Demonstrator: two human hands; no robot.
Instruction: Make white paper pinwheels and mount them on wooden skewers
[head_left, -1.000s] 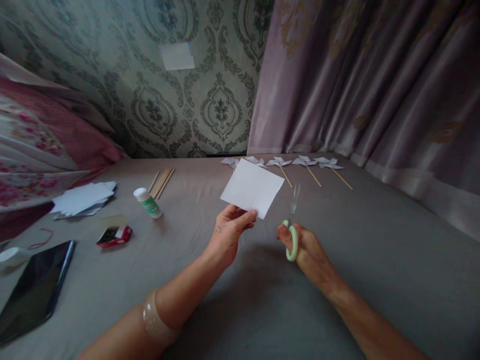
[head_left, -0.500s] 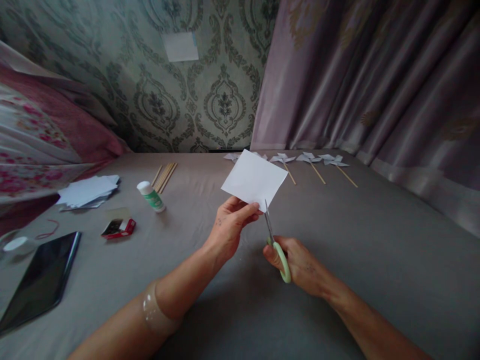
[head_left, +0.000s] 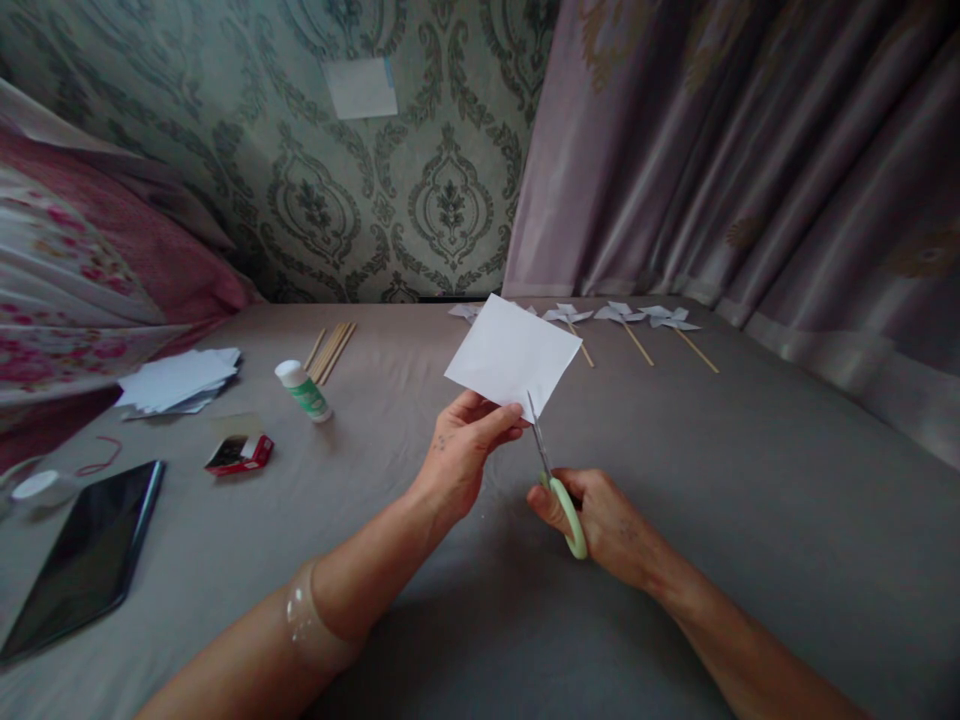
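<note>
Head view: above the grey cloth-covered surface (head_left: 750, 480), our left hand (head_left: 463, 452) pinches the squarish white paper sheet (head_left: 513, 350) by its near-left edge; just right, pale-green-handled metal scissors (head_left: 568, 509), gripped in our right hand (head_left: 602, 522), meet its near corner, pointing toward the surface's far edge.

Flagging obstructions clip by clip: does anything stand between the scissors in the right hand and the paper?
Nothing visible does: the blades of the scissors in the right hand overlap the paper's near corner. The left hand's fingertips sit just left of them.
</note>
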